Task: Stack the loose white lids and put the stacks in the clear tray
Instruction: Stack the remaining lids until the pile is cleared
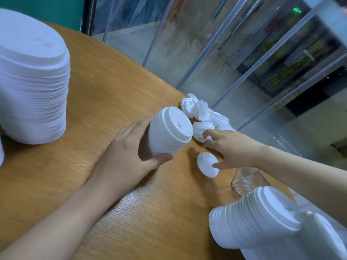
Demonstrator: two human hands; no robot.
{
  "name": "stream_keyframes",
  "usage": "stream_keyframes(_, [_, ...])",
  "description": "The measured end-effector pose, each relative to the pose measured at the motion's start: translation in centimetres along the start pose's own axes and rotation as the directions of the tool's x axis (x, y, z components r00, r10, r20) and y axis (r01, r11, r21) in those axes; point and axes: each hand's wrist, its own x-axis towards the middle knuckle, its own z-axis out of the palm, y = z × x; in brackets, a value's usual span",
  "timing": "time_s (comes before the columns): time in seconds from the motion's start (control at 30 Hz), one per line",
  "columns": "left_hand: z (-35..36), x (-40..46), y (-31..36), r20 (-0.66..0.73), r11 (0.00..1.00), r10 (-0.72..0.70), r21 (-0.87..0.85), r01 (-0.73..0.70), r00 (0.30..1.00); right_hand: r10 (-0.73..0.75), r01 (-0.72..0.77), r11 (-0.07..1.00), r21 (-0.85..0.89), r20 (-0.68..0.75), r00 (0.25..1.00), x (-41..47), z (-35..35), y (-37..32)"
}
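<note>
The left hand (129,154) is gripping a stack of lids (169,132); the right hand (231,147), fingers spread, is touching loose lids (204,117) just beyond that stack.

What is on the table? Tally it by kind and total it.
Stacks of white lids: 3
Pile of loose lids: 1
Single loose lid: 1
Clear tray: 1
Hands: 2
Total: 8

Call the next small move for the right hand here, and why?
Probably close the right hand on the small stack of white plastic lids at the pile's near edge. Its fingertips already touch that stack, with nothing yet in its grip. The left hand holds the growing white lid stack tilted beside it, top facing the pile, ready to receive more.
</note>
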Motion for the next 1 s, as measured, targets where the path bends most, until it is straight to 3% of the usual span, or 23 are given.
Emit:
stream_keyframes(0.27, [-0.3,-0.3,0.2,0.018,1.0,0.013,0.0,-0.013,1.0,-0.026,0.021,0.999,0.041,0.111,0.993,0.2,1.0,0.3])
stream_keyframes(0.53, [-0.3,-0.1,0.0,0.018,1.0,0.003,0.014,-0.004,1.0,0.023,-0.054,0.964,0.259,0.12,0.993,0.9,2.8,0.2])
stream_keyframes(0.77, [-0.4,-0.2,0.3,0.031,1.0,-0.006,0.014,0.006,1.0,0.124,-0.06,0.84,0.54,-0.083,0.989,-0.8,0.3,0.7])
stream_keyframes(0.9, [-0.3,-0.2,0.4,0.025,1.0,0.002,0.009,-0.003,1.0,0.193,0.055,0.749,0.66,-0.297,0.935,-3.1,-5.2,0.4])
stream_keyframes(1.0, [-0.1,-0.4,0.4,0.025,0.999,0.014,0.037,-0.015,1.0,0.166,0.151,0.733,0.664,-0.389,0.906,-4.5,-9.7,-0.6])
